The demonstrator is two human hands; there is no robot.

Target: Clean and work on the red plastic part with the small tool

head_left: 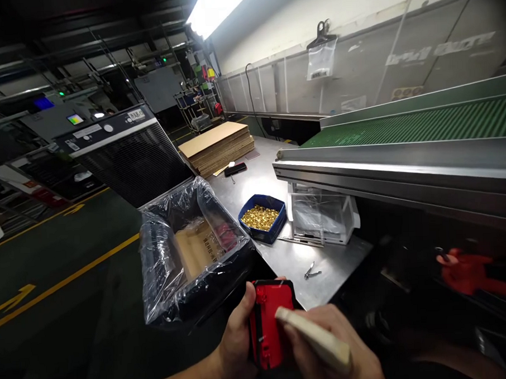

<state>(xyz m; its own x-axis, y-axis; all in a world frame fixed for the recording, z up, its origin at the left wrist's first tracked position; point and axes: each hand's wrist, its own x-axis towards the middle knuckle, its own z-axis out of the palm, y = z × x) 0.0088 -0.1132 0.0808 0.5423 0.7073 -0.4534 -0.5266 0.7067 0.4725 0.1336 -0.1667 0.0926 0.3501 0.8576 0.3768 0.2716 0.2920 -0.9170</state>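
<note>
My left hand (237, 335) is closed round the side of a red plastic case part with a black rim (268, 323), its open inner face turned up towards me. My right hand (339, 348) grips a pale, wood-like flat stick (313, 335). The stick's far end lies over the red face; whether it touches cannot be seen. Just beyond, on the metal table (281, 262), lies a small nail clipper (312, 272). Behind it stands a blue bin (268, 233) holding many small brass-coloured pieces (260, 217).
At left stands a dark crate lined with clear plastic (164, 271), with cardboard (197, 250) inside. A stack of brown boards (219, 143) and a black phone-like object (235, 169) lie farther back. A green conveyor (401, 121) runs at right above a white tray (321, 214). An orange-red object (470, 272) sits lower right.
</note>
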